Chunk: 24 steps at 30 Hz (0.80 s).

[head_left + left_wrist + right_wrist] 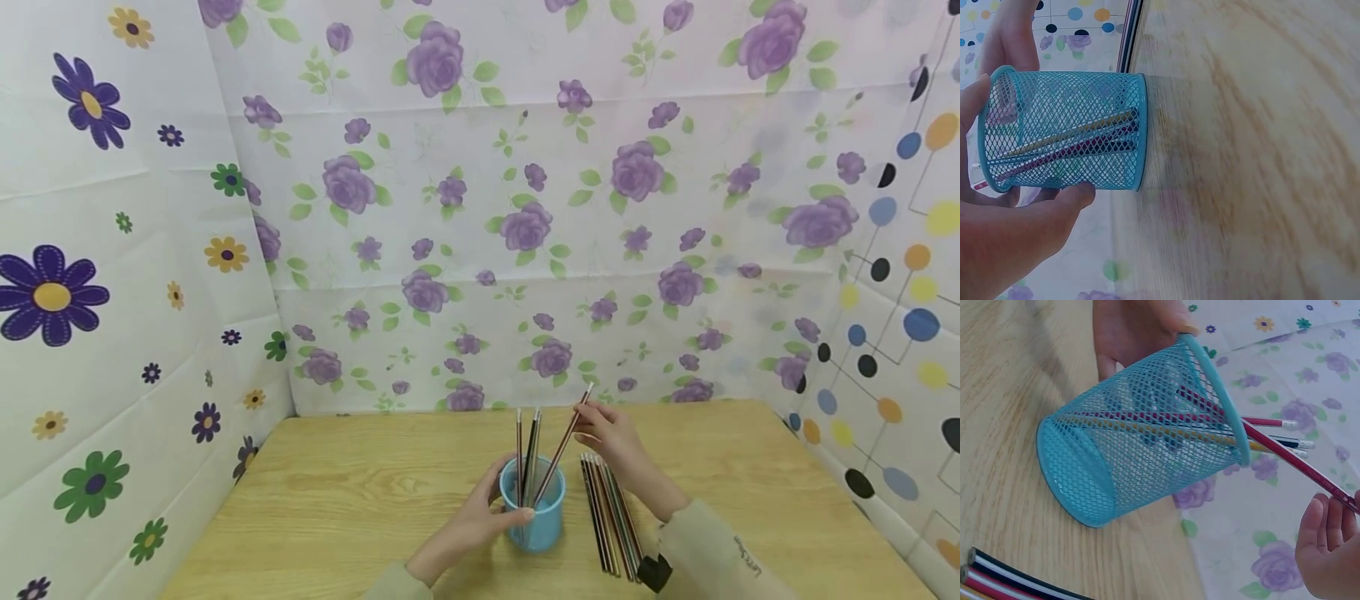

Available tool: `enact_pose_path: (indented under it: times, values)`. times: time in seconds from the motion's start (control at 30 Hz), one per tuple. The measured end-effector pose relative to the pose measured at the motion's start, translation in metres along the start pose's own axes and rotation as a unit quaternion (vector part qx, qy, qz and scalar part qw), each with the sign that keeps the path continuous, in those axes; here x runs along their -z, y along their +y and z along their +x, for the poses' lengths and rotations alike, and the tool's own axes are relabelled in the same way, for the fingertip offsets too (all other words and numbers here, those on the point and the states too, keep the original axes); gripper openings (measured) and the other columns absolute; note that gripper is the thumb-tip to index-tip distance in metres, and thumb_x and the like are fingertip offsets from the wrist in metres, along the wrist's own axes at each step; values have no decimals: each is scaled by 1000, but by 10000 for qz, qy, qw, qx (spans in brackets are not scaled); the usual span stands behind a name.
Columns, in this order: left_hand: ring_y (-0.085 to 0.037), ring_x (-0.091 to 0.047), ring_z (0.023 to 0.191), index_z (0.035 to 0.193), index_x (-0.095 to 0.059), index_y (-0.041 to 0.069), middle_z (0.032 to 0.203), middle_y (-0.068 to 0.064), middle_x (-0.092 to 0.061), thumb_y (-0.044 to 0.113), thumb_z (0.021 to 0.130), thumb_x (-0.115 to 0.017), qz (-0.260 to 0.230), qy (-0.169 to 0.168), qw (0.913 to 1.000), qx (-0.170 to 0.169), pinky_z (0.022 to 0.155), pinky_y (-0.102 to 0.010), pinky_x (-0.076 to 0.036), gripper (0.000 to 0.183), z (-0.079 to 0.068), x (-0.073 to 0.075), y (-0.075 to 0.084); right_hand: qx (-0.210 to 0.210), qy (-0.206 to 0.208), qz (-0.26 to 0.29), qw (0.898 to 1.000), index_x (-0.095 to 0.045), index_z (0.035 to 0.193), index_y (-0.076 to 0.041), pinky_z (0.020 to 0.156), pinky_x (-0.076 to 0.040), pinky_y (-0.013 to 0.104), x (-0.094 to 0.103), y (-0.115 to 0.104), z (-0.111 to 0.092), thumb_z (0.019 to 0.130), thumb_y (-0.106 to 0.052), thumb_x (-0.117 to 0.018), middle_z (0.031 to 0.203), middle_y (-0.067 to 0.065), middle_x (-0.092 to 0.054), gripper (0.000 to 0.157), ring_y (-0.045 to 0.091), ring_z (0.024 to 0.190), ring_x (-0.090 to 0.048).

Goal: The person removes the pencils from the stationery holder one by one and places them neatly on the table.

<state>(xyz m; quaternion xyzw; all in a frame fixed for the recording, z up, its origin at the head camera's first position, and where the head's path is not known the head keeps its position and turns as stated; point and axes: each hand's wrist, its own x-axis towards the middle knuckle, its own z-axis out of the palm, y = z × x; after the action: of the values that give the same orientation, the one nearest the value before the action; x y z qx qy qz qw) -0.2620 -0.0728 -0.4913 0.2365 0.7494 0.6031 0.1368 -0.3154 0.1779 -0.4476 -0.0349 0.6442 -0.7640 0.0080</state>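
A light-blue mesh pencil cup stands upright on the wooden table, with several pencils leaning inside it. My left hand grips the cup from its left side, thumb at the front rim and fingers behind. With my right hand I pinch a dark red pencil near its white-tipped upper end. That pencil slants into the cup, its lower end inside the mesh. Right of the cup, below my right wrist, a row of pencils lies side by side on the table.
The wooden table reaches back to a hanging cloth with purple flowers. Patterned cloths also hang at the left and right sides. A small black object is at my right sleeve, close to the near ends of the lying pencils.
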Motion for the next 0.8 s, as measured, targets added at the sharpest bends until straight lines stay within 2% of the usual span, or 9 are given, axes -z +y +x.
enact_pose_path:
  times: [0.33,0.8]
  values:
    - [-44,-32,140,153,-20,24,154,-16,-33,27,91,-68,-21,-94,10000,26,109,-66,-30,78,0,0,-2,101,14,440,9990,-57,107,-9,82,-56,20,15,-20,-5,101,-26,-52,89,-5,-62,19,7,83,-63]
    - [-47,-26,142,154,-17,22,156,-17,-28,29,92,-67,-50,-231,9997,-18,109,-69,-27,80,-2,1,1,42,-8,682,9977,-62,104,-14,80,-56,19,32,-29,-11,101,-27,-52,89,-5,-63,16,7,83,-63]
